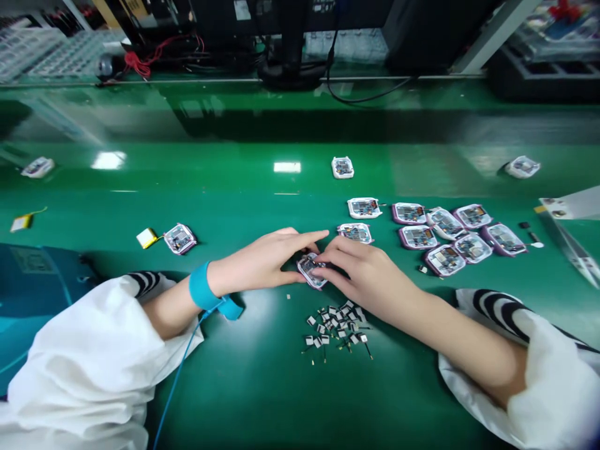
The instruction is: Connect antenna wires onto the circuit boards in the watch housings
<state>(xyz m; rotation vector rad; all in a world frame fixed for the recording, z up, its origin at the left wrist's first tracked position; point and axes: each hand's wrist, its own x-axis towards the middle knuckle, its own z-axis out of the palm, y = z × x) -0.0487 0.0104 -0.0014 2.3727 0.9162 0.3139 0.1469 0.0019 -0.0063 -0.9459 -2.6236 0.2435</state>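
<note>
Circuit module (310, 270) in a purple-edged frame sits on the green surface (234, 400) between both hands. Right hand (360, 275) curves over it, the grip closed on the module's far side, though the fingers hide how firmly. Left hand (253, 262) has an open grip, its index finger stretched past the module and its other fingers at the module's left edge. Blue wrist strap (204, 289) circles the left wrist, with a blue cord (180, 375) trailing away. Small wired components (335, 328) lie heaped just below the hands. Second module (355, 232) lies just beyond them, and more framed modules (450, 240) cluster to the right. Yellow pouch battery (147, 237) lies beside another module (180, 239).
</note>
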